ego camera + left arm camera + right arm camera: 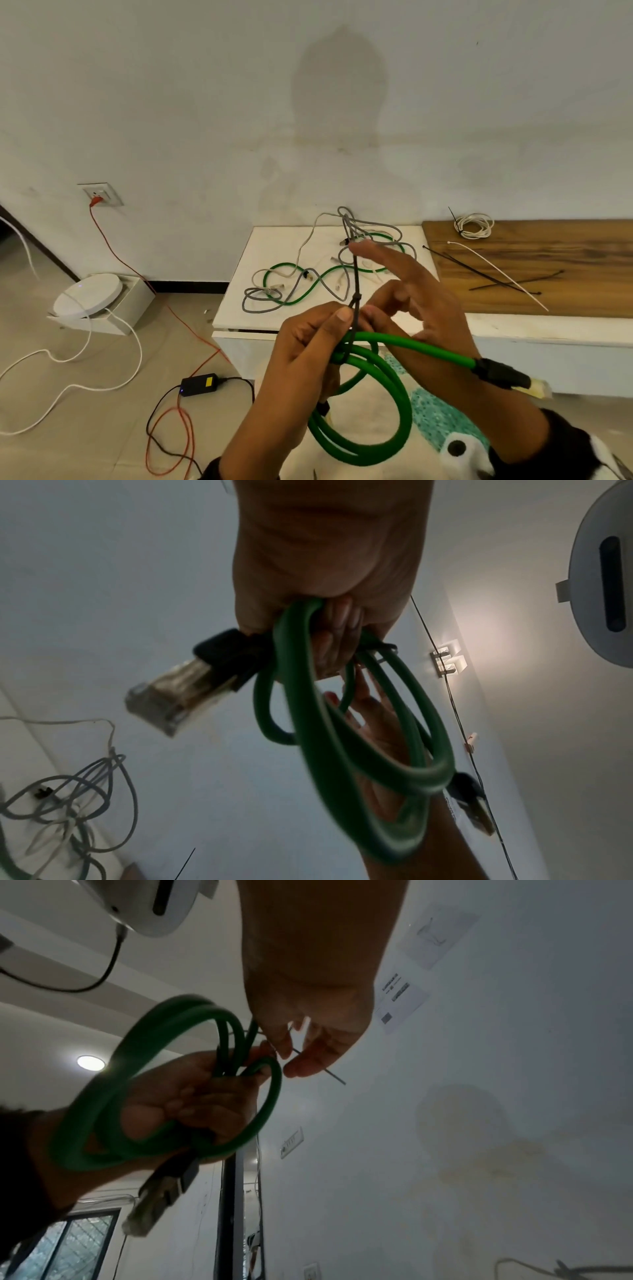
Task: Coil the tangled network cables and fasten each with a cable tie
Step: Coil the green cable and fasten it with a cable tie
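White wall fills the upper frame, and below it a white tabletop [239,274] at centre carries a tangle of grey and green cables [308,270]. To its right, a wooden board [548,260] holds loose cable ties [496,274] and a tied white coil [474,226]. Tiled floor at lower left, with a round white device [87,294] and a black adapter [200,384].

The wrist views are dim and blurred; the tie's head is hard to make out there.

Low centre, the left hand [301,349] grips the green coiled cable [376,428] at its gathered strands. The right hand [411,308] pinches the black cable tie [356,291] just above, its forefinger extended. One plug [513,378] juts lower right.
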Demonstrator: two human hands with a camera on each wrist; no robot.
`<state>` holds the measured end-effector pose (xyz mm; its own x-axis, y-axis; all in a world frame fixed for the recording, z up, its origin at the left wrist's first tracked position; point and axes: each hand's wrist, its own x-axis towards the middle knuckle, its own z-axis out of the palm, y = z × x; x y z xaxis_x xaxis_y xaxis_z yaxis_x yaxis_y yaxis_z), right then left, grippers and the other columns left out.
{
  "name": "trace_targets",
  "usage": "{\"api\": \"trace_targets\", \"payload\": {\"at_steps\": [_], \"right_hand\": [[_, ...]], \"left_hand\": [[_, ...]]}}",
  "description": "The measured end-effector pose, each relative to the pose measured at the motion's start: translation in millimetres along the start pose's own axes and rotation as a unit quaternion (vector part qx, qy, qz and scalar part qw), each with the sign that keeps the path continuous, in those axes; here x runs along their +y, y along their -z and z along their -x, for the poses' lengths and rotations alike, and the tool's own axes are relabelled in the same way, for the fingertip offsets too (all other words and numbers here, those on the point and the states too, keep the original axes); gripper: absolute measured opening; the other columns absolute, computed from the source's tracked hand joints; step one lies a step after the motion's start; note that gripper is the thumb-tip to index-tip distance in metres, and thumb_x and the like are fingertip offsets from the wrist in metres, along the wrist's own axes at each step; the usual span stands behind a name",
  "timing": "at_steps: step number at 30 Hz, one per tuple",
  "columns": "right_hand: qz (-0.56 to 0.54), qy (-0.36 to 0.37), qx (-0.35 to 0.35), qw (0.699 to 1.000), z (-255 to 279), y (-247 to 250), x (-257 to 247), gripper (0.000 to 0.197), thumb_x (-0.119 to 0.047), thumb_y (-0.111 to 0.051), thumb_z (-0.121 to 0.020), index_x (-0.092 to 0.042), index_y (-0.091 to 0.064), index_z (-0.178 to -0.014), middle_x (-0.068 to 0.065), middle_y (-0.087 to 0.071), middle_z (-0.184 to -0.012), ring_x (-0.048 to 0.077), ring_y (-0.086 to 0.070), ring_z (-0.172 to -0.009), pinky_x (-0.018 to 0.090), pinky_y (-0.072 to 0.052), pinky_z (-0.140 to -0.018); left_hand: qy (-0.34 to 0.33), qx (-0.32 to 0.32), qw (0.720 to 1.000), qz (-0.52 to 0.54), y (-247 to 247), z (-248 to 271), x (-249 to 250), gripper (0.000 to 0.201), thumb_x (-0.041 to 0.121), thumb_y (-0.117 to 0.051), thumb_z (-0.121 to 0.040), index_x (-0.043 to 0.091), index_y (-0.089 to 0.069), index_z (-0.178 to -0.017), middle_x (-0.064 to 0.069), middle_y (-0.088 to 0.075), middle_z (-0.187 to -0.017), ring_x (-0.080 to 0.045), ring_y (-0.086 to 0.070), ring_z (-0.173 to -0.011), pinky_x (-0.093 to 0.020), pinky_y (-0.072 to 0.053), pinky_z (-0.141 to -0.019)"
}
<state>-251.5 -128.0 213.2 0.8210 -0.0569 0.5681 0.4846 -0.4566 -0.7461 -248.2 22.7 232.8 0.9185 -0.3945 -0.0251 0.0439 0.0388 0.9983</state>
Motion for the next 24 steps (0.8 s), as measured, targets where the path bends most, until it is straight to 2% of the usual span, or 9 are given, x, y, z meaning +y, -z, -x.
{"api": "trace_targets", "payload": {"at_steps": [3,6,10,12,14,17,20,22,24], "right_hand": [[0.018,0.13,-0.03,0.991,-5,1,2,0.032,-0.023,-0.055,-0.09,-0.023,-0.057,-0.122,0.001,-0.056,-0.125,0.003,-0.063,-0.083,0.015,-0.051,-0.078],[0.025,0.165,-0.032,0.986,-11,3,7,0.02,-0.011,-0.057,-0.087,-0.007,-0.07,-0.102,0.009,-0.067,-0.104,0.005,-0.063,-0.092,0.011,-0.048,-0.084],[0.127,0.211,-0.017,0.969,-18,8,12,0.019,-0.019,-0.057,-0.087,-0.016,-0.068,-0.102,0.004,-0.072,-0.086,0.007,-0.061,-0.082,0.002,-0.043,-0.077],[0.149,0.218,-0.009,0.964,-21,12,18,0.016,-0.024,-0.054,-0.089,-0.02,-0.058,-0.103,0.003,-0.071,-0.083,0.009,-0.06,-0.08,0.001,-0.041,-0.077],[0.157,0.23,-0.023,0.96,-22,14,27,0.013,-0.021,-0.052,-0.09,-0.019,-0.054,-0.103,0.005,-0.07,-0.082,0.01,-0.059,-0.078,0.005,-0.044,-0.077],[0.133,0.21,-0.033,0.968,-22,14,31,0.016,-0.026,-0.043,-0.097,-0.018,-0.055,-0.103,0.005,-0.069,-0.084,0.008,-0.058,-0.081,0.0,-0.041,-0.078],[0.048,0.159,-0.02,0.986,-18,10,26,0.012,-0.023,-0.052,-0.093,-0.02,-0.06,-0.101,-0.009,-0.065,-0.089,0.0,-0.059,-0.083,0.006,-0.044,-0.077],[-0.028,0.116,-0.004,0.993,-14,9,22,0.012,-0.022,-0.057,-0.089,-0.021,-0.063,-0.099,-0.021,-0.063,-0.088,-0.003,-0.061,-0.082,0.009,-0.045,-0.073],[-0.06,0.087,0.018,0.994,-11,8,19,0.015,-0.034,-0.057,-0.09,-0.025,-0.064,-0.098,-0.025,-0.062,-0.087,-0.001,-0.061,-0.077,0.01,-0.045,-0.068]], "left_hand": [[0.026,-0.009,1.0,0.015,-2,0,0,0.027,0.045,-0.047,-0.068,0.034,-0.068,-0.054,0.006,-0.039,-0.041,-0.006,-0.03,-0.037,-0.018,-0.028,-0.04],[0.052,-0.014,0.998,0.01,-1,0,-1,0.031,0.043,-0.045,-0.07,0.033,-0.064,-0.048,0.007,-0.039,-0.04,-0.004,-0.03,-0.036,-0.016,-0.029,-0.039],[0.059,-0.011,0.998,0.033,5,-1,-4,0.036,0.051,-0.05,-0.074,0.021,-0.065,-0.059,0.006,-0.038,-0.041,-0.005,-0.03,-0.035,-0.016,-0.03,-0.039],[0.012,-0.019,0.999,0.036,7,-2,-4,0.039,0.056,-0.059,-0.079,0.021,-0.067,-0.065,0.006,-0.037,-0.042,-0.005,-0.029,-0.036,-0.016,-0.029,-0.038],[-0.049,-0.024,0.998,0.037,11,-6,-4,0.04,0.057,-0.064,-0.069,0.021,-0.071,-0.084,0.006,-0.036,-0.04,-0.004,-0.028,-0.035,-0.016,-0.028,-0.037],[-0.082,-0.007,0.995,0.06,12,-9,-5,0.062,0.06,-0.071,-0.062,0.021,-0.063,-0.109,0.004,-0.039,-0.038,-0.003,-0.027,-0.032,-0.014,-0.028,-0.035],[-0.087,0.01,0.989,0.117,13,-11,-8,0.045,0.048,-0.073,-0.065,0.018,-0.063,-0.098,0.004,-0.037,-0.036,-0.003,-0.025,-0.029,-0.014,-0.028,-0.035],[-0.085,0.001,0.983,0.164,15,-12,-11,0.05,0.054,-0.073,-0.065,0.013,-0.062,-0.091,0.006,-0.034,-0.036,-0.003,-0.023,-0.028,-0.013,-0.027,-0.035],[-0.071,-0.021,0.976,0.205,19,-14,-11,0.051,0.058,-0.072,-0.066,0.011,-0.063,-0.086,0.009,-0.032,-0.035,-0.004,-0.022,-0.027,-0.013,-0.026,-0.036]]}}
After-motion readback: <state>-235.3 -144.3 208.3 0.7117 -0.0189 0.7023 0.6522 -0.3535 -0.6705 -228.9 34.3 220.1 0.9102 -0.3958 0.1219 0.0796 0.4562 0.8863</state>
